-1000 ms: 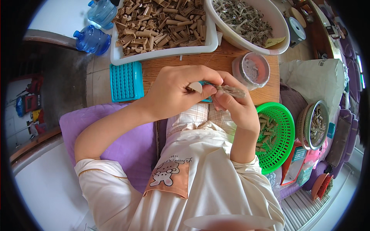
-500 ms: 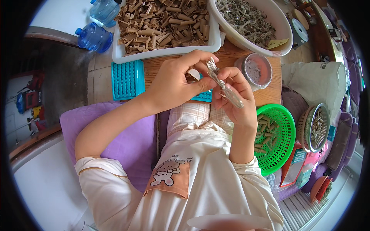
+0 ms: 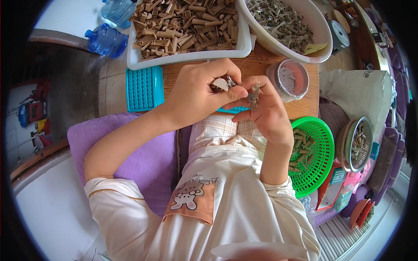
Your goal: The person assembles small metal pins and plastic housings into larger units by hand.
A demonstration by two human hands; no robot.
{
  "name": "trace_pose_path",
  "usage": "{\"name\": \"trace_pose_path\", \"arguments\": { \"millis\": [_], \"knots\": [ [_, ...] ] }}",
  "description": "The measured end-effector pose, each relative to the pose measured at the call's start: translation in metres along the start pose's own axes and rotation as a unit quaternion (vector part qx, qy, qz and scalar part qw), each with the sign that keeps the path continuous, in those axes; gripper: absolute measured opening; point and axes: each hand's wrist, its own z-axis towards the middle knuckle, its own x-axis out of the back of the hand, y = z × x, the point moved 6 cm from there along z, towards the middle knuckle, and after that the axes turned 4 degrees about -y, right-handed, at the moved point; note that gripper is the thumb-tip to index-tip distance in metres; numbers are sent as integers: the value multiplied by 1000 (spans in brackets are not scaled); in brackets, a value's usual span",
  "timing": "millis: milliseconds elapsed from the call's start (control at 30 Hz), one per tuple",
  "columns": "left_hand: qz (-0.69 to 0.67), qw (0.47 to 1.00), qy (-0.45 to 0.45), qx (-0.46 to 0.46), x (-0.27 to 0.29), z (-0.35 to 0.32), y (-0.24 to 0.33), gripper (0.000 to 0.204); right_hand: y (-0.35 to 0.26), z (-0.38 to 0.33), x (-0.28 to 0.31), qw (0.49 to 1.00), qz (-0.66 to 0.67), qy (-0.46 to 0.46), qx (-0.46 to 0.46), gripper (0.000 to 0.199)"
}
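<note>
My left hand point(image 3: 198, 89) is closed around a small brown plastic piece with a pale half-round end point(image 3: 221, 84). At its thumb and fingertips, a small silvery part point(image 3: 231, 81) shows beside that end. Close on the right, my right hand point(image 3: 272, 111) is closed on a slim, clear-and-silver piece point(image 3: 254, 96), pinched by its fingers and pointing upward. The two hands nearly touch over the table's near edge. Between and below them, a teal ridged tray point(image 3: 238, 104) is partly hidden by the fingers.
A white bin point(image 3: 187, 55) of brown plastic shells and a cream basin point(image 3: 321, 55) of silvery parts stand at the back. A pinkish tub point(image 3: 303, 82) sits right of my hands. A green basket point(image 3: 324, 169) holds brown pieces; another teal tray point(image 3: 144, 89) lies left.
The long silvery piece that lay slanted between my hands now stands shorter and more upright in my right fingers. Silvery bits now show at my left fingertips.
</note>
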Motion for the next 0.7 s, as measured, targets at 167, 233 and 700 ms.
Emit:
{"name": "trace_pose_path", "arguments": {
  "millis": [167,233,700],
  "knots": [
    [-18,998,46,-38,0,-2,3,18,0,-2,10,995,-46,90,8,23],
    [-61,995,81,-18,8,1,-7,17,-11,-7,18,973,-143,171,64,10],
    [-571,778,104,241,-2,1,-64,12,5,-17,24,968,-176,176,-7,13]
  ]
}}
